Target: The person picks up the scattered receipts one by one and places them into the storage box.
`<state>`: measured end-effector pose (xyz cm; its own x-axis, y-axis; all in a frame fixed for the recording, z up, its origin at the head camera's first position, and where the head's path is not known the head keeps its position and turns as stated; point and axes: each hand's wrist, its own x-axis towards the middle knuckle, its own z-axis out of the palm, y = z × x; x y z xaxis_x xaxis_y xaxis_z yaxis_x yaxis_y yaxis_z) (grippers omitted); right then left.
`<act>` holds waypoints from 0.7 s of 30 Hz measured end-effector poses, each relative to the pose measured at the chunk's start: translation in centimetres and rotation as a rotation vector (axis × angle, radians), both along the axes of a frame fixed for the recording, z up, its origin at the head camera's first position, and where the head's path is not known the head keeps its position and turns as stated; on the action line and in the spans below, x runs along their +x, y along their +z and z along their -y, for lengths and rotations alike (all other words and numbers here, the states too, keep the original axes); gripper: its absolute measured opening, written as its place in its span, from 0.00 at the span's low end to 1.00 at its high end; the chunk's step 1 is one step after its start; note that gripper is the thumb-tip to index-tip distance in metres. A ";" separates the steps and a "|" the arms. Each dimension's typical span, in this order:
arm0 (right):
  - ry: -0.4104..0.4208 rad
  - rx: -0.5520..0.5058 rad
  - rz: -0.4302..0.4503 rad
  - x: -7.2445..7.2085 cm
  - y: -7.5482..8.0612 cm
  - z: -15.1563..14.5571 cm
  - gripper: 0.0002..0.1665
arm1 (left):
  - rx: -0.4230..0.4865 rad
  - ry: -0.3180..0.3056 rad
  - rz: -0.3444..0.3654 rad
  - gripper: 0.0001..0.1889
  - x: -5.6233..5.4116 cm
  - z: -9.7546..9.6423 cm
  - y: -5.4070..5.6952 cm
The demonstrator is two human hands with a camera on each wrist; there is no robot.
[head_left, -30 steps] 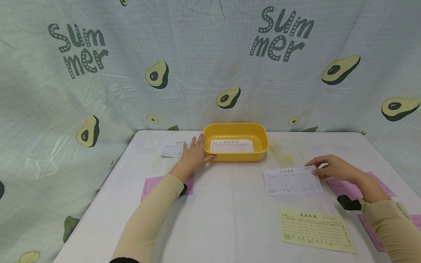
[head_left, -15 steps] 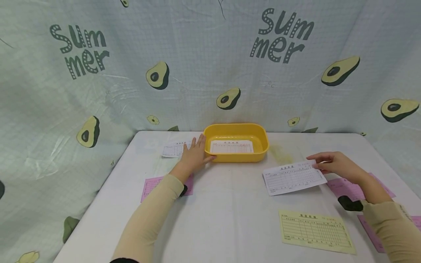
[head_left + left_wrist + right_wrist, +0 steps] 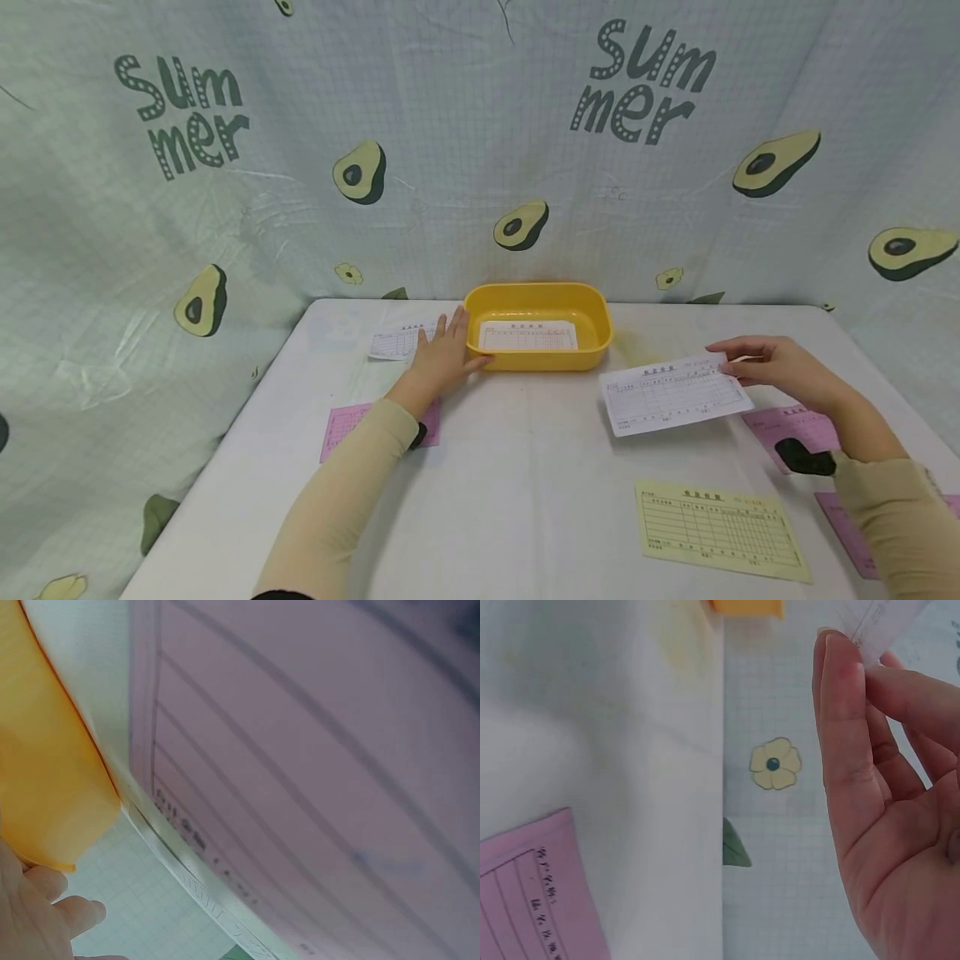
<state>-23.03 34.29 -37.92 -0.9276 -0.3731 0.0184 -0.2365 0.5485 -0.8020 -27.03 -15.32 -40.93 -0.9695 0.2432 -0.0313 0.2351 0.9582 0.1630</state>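
Observation:
My right hand [image 3: 787,375] pinches a white printed receipt slip [image 3: 675,398] at its upper right corner, between thumb and fingers. The slip is lifted off the table and tilted, with a shadow under its right part. In the right wrist view, only a corner of the slip [image 3: 885,619] shows at my right hand [image 3: 889,780]. My left hand [image 3: 441,360] rests against the left end of a yellow plastic basin [image 3: 536,363], fingers spread and thumb along the front. Inside the basin lies another white slip [image 3: 528,336] with red print.
A yellow slip [image 3: 723,532] lies at the front right. Pink slips lie under the right forearm, one near the wrist [image 3: 795,429] and one lower [image 3: 851,533]. Left of the basin are a white slip [image 3: 393,342] and a pink slip [image 3: 348,425]. A printed curtain [image 3: 450,125] hangs behind.
My right hand has risen slightly and moved a little right, lifting the white receipt slip from the table by its corner. My left hand and the basin stay in place.

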 end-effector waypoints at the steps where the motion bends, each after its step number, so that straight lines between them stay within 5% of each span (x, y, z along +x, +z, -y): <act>1: -0.005 0.004 -0.008 0.0 0.1 -0.1 0.21 | -0.001 -0.001 0.000 0.53 0.0 0.0 0.0; 21: -0.144 -0.099 -0.090 -1.8 1.8 0.3 0.19 | 0.016 0.000 0.006 0.53 -0.1 0.1 -0.1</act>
<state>-24.84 33.95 -36.15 -0.9642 -0.2287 0.1339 -0.2346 0.5014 -0.8328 -27.08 -15.38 -41.03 -0.9693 0.2436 -0.0331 0.2340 0.9555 0.1798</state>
